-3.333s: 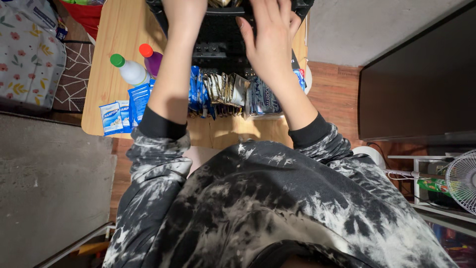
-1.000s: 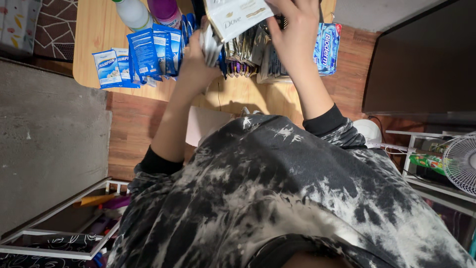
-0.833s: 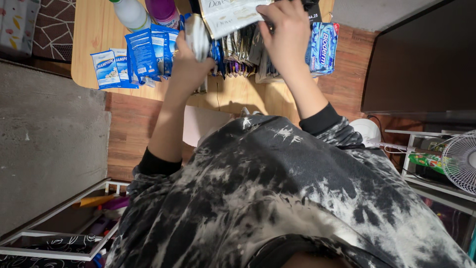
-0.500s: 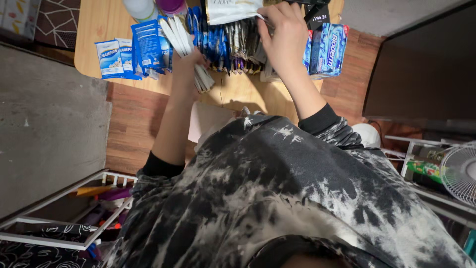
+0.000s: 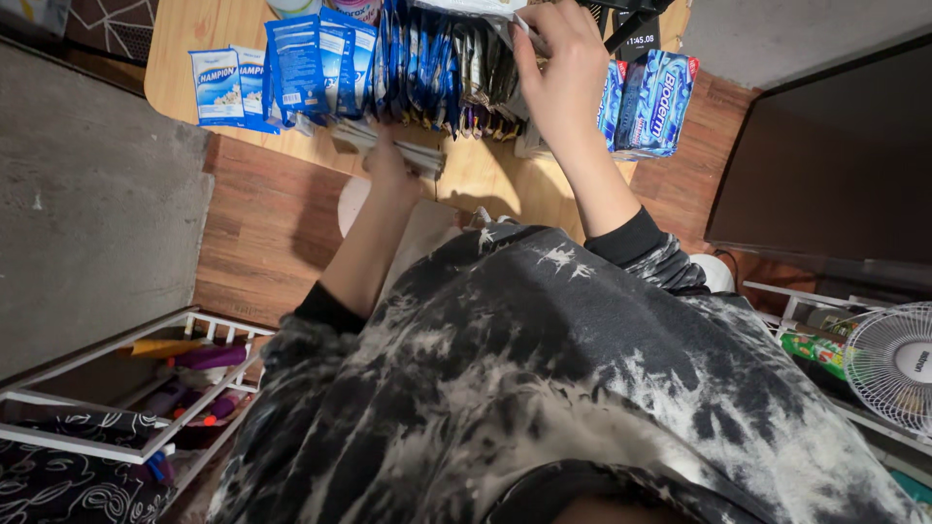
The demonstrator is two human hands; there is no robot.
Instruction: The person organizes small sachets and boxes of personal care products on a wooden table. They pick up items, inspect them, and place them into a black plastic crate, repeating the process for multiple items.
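Nearest us is our own black-and-white top, and past it the wooden table edge. Our left hand sits just at that near edge, fingers closed around a small stack of pale sachets held flat and low, just below the standing row. Farther on, our right hand is raised over the row, thumb and fingers pinched on the corner of a white pack at the top edge of the view; most of that pack is cut off, so we cannot tell its full shape.

Judging from how things lie, the sorting looks well along: a row of blue sachets and darker silvery ones already stands upright, packed close together between our hands, with flat blue packets to the left and blue soap bars to the right. What seems left is the stack in the left hand and the white pack in the right, both apart from the row itself.
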